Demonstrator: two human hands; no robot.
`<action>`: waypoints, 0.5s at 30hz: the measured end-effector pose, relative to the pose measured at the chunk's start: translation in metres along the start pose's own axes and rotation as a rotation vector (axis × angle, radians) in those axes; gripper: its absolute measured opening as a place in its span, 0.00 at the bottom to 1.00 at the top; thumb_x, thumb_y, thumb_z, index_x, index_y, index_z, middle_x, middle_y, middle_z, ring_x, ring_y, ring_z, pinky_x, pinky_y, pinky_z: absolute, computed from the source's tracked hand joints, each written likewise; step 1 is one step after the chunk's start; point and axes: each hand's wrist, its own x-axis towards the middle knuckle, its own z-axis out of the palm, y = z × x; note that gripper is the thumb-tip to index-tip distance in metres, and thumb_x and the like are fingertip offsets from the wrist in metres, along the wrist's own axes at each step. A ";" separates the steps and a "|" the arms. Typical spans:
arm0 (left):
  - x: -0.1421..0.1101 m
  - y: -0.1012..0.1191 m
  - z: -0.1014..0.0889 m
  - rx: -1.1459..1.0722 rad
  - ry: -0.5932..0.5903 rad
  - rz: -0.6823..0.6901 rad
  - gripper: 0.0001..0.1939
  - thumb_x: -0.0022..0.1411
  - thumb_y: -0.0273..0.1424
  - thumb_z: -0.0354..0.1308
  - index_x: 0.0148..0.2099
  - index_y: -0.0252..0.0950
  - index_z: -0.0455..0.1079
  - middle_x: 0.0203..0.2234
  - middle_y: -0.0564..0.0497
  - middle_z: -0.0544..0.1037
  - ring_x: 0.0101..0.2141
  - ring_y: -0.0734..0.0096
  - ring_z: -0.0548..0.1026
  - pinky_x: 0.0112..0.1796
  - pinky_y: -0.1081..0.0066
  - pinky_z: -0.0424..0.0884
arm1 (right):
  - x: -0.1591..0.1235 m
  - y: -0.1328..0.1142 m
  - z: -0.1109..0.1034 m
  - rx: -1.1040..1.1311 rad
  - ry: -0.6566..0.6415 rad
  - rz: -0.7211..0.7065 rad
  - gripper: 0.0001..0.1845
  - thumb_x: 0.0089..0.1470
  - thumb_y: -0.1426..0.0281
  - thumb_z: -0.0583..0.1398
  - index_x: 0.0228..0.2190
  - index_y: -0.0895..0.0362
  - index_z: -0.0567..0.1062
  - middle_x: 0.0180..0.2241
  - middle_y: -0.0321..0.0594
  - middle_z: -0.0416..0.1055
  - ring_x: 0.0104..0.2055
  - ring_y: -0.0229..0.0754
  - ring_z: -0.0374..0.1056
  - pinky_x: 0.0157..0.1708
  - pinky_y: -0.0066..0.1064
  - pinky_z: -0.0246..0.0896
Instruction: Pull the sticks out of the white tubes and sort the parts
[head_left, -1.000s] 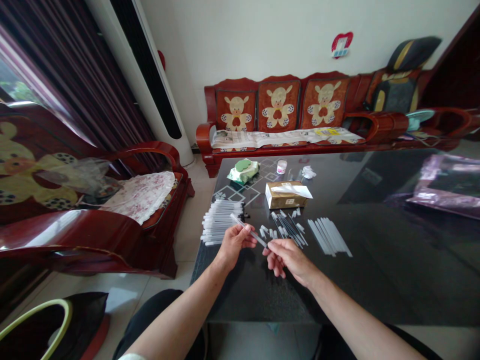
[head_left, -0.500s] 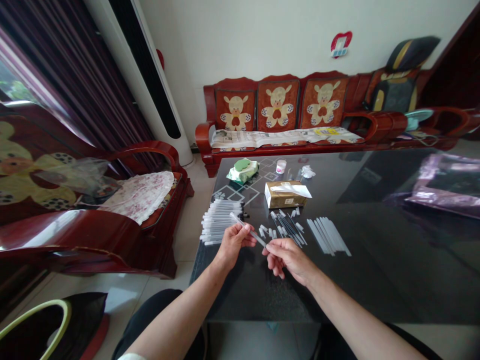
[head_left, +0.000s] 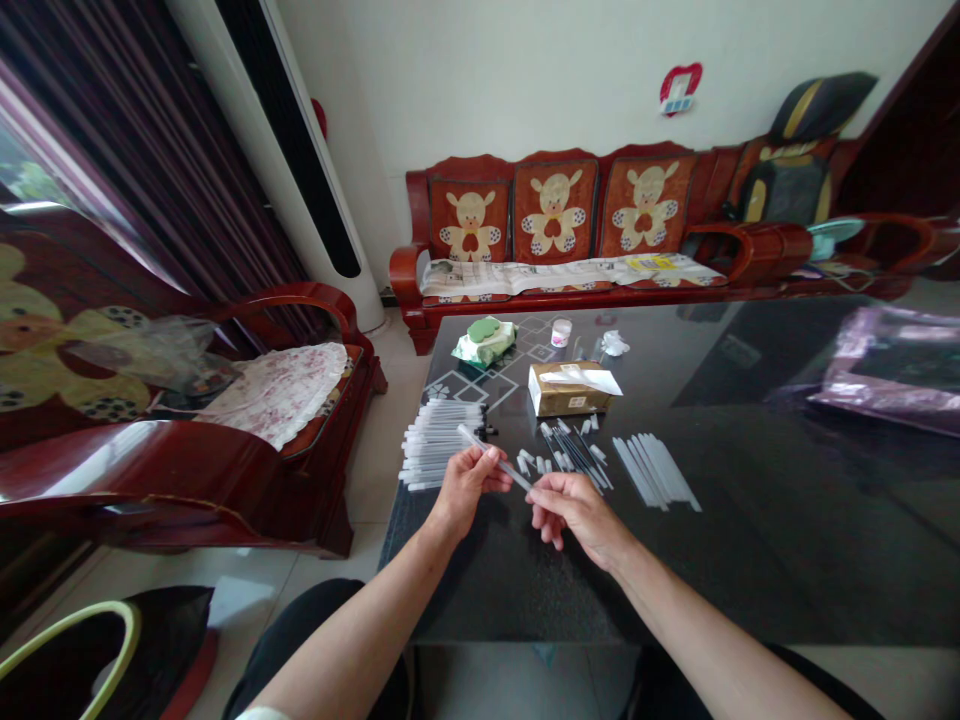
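Note:
My left hand [head_left: 465,487] is closed round the middle of a clear plastic pen [head_left: 491,457], which slants from upper left to lower right above the dark table [head_left: 750,520]. My right hand [head_left: 574,508] pinches the pen's lower right end with thumb and fingers. Just left of my hands lies a pile of assembled clear pens [head_left: 439,443]. Beyond my right hand lie dark refills and small caps [head_left: 574,450], and to their right a row of empty clear tubes [head_left: 656,472].
A brown tissue box [head_left: 570,390], a green wipes pack [head_left: 486,342] and a small white cup [head_left: 560,332] stand farther back. A purple plastic bag [head_left: 892,372] lies at the right. Red wooden armchair [head_left: 225,440] at left, sofa [head_left: 585,235] behind.
Both hands have stayed on the pen; my right hand has shifted slightly at the pen's end. Nothing else has moved.

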 end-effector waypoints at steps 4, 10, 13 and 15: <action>0.001 -0.001 0.000 -0.005 -0.003 -0.001 0.19 0.54 0.43 0.61 0.36 0.30 0.70 0.25 0.48 0.77 0.23 0.74 0.74 0.28 0.74 0.71 | 0.000 0.000 0.000 0.019 0.030 0.015 0.20 0.46 0.56 0.62 0.30 0.60 0.69 0.21 0.37 0.72 0.17 0.34 0.66 0.11 0.21 0.55; 0.001 -0.001 -0.001 -0.007 0.003 -0.006 0.19 0.53 0.43 0.61 0.36 0.30 0.70 0.25 0.47 0.77 0.23 0.74 0.74 0.28 0.73 0.71 | 0.001 0.001 -0.001 0.010 -0.014 0.023 0.20 0.48 0.54 0.60 0.28 0.61 0.70 0.19 0.36 0.71 0.16 0.33 0.65 0.12 0.21 0.54; 0.001 -0.001 -0.001 -0.006 -0.004 -0.001 0.18 0.54 0.43 0.61 0.36 0.30 0.70 0.25 0.48 0.77 0.23 0.73 0.75 0.28 0.73 0.71 | 0.001 0.001 -0.002 0.033 0.011 0.015 0.19 0.44 0.57 0.64 0.29 0.60 0.69 0.21 0.36 0.72 0.17 0.34 0.67 0.13 0.21 0.56; 0.002 -0.001 -0.001 -0.007 -0.002 -0.002 0.18 0.55 0.42 0.61 0.36 0.30 0.70 0.25 0.48 0.77 0.23 0.74 0.75 0.28 0.74 0.71 | 0.000 0.001 -0.001 0.046 -0.030 0.057 0.22 0.49 0.53 0.59 0.31 0.61 0.70 0.21 0.38 0.72 0.17 0.34 0.67 0.12 0.22 0.57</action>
